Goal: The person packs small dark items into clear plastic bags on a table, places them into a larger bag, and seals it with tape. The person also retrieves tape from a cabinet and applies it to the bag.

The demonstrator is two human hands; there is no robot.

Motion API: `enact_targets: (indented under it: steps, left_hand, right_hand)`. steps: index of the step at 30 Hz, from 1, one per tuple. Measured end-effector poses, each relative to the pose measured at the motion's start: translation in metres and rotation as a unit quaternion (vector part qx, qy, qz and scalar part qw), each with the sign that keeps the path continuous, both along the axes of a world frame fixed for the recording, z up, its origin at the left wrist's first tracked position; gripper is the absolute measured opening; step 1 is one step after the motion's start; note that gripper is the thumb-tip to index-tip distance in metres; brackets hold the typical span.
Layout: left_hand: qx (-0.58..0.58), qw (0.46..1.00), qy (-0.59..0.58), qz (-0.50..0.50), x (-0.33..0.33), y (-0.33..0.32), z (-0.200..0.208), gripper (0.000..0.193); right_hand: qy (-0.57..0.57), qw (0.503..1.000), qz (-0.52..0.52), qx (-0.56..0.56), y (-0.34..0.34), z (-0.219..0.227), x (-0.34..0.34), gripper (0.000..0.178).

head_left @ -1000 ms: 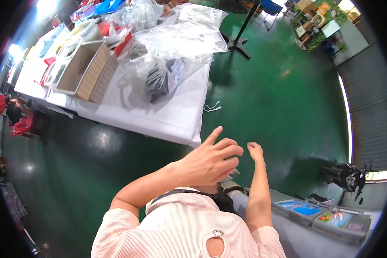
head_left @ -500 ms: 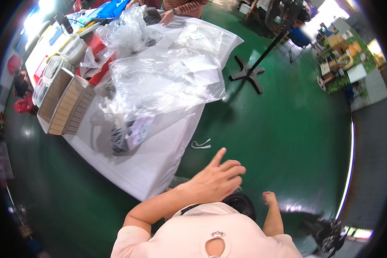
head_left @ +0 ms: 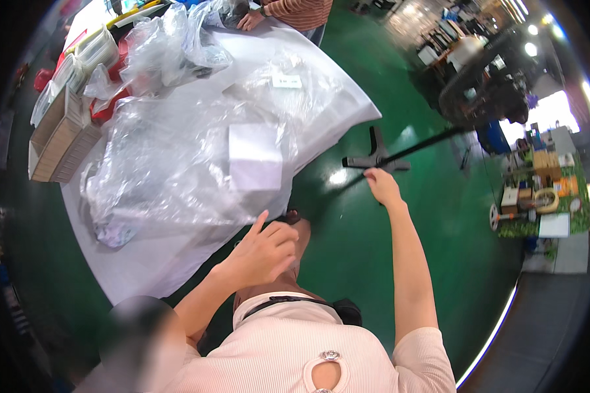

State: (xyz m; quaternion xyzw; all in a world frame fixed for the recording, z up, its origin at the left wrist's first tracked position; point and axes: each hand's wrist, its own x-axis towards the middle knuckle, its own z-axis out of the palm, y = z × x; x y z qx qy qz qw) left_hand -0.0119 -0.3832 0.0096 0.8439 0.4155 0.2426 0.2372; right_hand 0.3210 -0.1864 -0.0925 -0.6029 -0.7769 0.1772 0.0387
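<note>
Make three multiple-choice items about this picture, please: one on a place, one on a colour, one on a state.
1. Where is the cardboard box?
A. at the table's far left edge
B. on the floor
C. under the right hand

2. What colour is the floor?
A. grey
B. green
C. brown

3. How is the left hand?
A. flat on the table
B. closed around a bag
C. raised, holding nothing, forefinger out

Answers: 1 A, the box sits at the left edge of the white table. 2 B, the floor is glossy green. 3 C, the hand is over the table edge near the clear plastic bags and grips nothing.
</note>
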Motion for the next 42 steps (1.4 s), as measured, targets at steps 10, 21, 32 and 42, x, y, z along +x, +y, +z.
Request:
enact_targets:
  steps: [10, 21, 32, 42]
  left_hand:
    - [-0.118, 0.975, -0.005, 0.186, 0.057, 0.134, -0.018, 0.013]
    - [-0.177, 0.908, -0.025, 0.379, 0.110, 0.206, -0.017, 0.019]
    - [-0.177, 0.908, -0.029, 0.379, 0.129, 0.229, -0.007, 0.015]
    - [-0.192, 0.896, -0.019, 0.400, 0.134, 0.215, -0.013, 0.017]
  right_hand:
    - [0.071, 0.992, 0.105, 0.001, 0.344, -0.056, -0.138, 0.035]
    - [0.307, 0.904, -0.032, -0.295, 0.414, -0.113, -0.149, 0.022]
    - [0.516, 0.604, -0.268, -0.545, 0.239, -0.098, -0.111, 0.028]
    - [0.124, 0.887, 0.430, 0.110, 0.285, -0.055, -0.178, 0.049]
